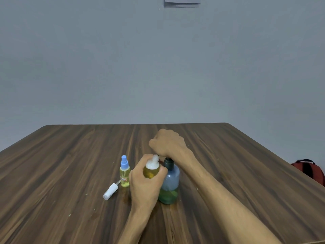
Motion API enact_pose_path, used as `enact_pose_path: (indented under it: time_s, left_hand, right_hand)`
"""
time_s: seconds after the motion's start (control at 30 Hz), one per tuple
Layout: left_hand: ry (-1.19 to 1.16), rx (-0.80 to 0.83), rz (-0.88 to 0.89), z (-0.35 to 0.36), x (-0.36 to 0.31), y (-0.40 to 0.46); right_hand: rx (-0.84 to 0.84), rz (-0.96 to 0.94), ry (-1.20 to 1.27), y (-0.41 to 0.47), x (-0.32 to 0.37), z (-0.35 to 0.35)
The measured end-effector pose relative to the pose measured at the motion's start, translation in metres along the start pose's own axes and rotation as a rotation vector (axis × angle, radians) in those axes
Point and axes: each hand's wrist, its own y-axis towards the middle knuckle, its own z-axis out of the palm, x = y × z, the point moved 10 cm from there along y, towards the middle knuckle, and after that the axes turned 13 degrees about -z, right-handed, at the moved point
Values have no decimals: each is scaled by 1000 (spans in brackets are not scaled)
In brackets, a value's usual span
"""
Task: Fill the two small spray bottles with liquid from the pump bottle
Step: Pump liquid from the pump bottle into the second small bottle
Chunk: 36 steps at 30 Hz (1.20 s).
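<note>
Left hand (146, 184) grips open spray bottle (151, 169); right hand (168, 143), fisted at twelve o'clock, hides pump bottle's (169, 184) head.

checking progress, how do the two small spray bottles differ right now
The blue-capped spray bottle stands on the table with its sprayer on; the open spray bottle is held up in the left hand at the pump bottle, with foam at its neck. Both hold yellow liquid.

A dark wood-grain table (246, 173) fills the lower view before a plain grey wall (105, 59). A red-and-black backpack (310, 169) sits beyond its right edge; a paper sheet (182, 1) hangs above.
</note>
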Motion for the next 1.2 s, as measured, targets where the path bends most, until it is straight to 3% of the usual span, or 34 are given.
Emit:
enact_pose_path:
  time_s: [0.2,0.57,0.73,1.2]
  left_hand:
    - [-10,-8,10,-1,-3,-2]
    - [-5,-10,-5,-1,-4,-2]
    - [1,-7,-1,-2,-5,-3]
    - [-5,-23,4,-4,-5,-3]
  right_hand:
    - [-104,-28,17,0,1,-12]
    - [20,36,55,1,-7,4]
    - [-40,0,38,1,-3,-4]
    - [-8,-13,-18,2,0,2]
